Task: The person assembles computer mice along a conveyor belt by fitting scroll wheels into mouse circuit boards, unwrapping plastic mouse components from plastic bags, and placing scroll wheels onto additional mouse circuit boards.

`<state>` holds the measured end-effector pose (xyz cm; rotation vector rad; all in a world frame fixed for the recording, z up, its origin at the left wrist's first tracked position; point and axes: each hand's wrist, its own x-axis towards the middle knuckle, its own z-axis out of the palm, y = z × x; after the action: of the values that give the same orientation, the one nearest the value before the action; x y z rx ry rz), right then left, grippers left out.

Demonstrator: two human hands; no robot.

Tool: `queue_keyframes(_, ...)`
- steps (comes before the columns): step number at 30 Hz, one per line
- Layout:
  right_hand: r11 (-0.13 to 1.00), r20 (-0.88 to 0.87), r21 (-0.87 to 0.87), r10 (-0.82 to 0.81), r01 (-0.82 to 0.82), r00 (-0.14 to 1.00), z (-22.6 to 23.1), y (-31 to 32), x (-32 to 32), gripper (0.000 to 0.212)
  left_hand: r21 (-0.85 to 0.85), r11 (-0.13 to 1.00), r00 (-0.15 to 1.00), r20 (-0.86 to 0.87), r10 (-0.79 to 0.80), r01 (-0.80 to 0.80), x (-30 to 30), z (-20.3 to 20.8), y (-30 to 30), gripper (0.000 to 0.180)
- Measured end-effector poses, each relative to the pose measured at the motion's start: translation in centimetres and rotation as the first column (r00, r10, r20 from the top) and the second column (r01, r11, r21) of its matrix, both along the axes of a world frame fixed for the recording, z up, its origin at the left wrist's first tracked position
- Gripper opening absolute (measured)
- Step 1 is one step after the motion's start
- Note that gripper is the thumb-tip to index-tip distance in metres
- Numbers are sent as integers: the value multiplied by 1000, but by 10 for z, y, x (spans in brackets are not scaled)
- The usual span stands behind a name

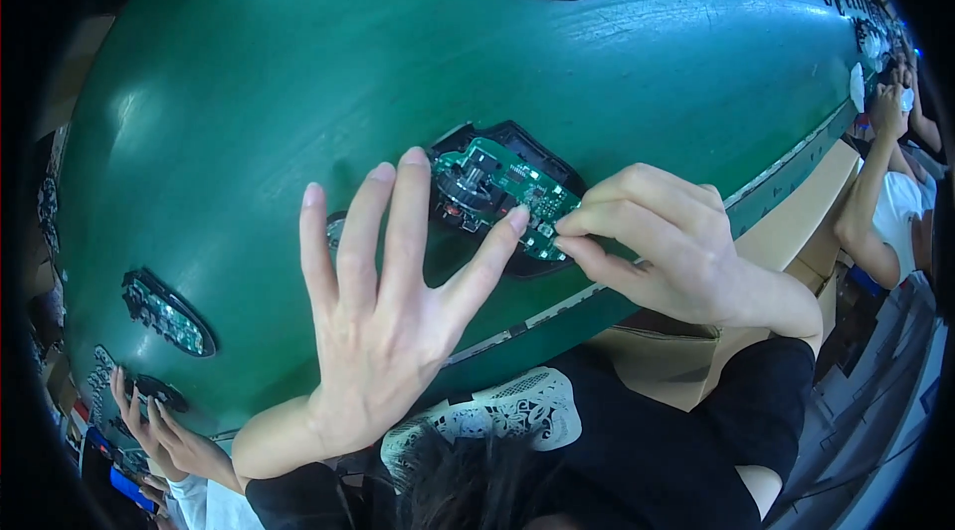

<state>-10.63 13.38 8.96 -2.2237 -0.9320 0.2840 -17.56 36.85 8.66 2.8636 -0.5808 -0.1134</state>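
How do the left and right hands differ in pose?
Spread: the left hand has its fingers fanned apart; the right hand has its fingers curled, thumb and forefinger tips close together.
Position: the left hand's thumb reaches the near side of the green circuit board; the right hand's fingertips are at its right end.
Shared: both are bare.

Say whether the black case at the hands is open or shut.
Open: the black case has no cover on, so its green circuit board shows.

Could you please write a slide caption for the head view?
Left hand and right hand at a green circuit board in a black mouse base.
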Motion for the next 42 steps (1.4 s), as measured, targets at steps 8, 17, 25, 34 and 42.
queue_keyframes(8,990,-465,-68,-140,122,874,9,9,17,14,-56,998,1000,-11,-16,16,7,2,0,68)
queue_keyframes(17,911,-552,-402,-160,-93,818,34,29,41,18,-248,969,990,135,51,-16,14,-5,0,30)
queue_keyframes(25,950,-444,-269,-267,157,855,61,38,40,17,-43,994,966,232,113,-106,97,-7,67,29)
queue_keyframes(34,976,47,-106,194,-188,980,35,84,34,36,-59,983,921,343,184,-174,89,31,130,49)
queue_keyframes(42,906,65,-80,421,-415,905,12,111,27,34,-223,751,780,-90,619,-622,-73,36,191,90)
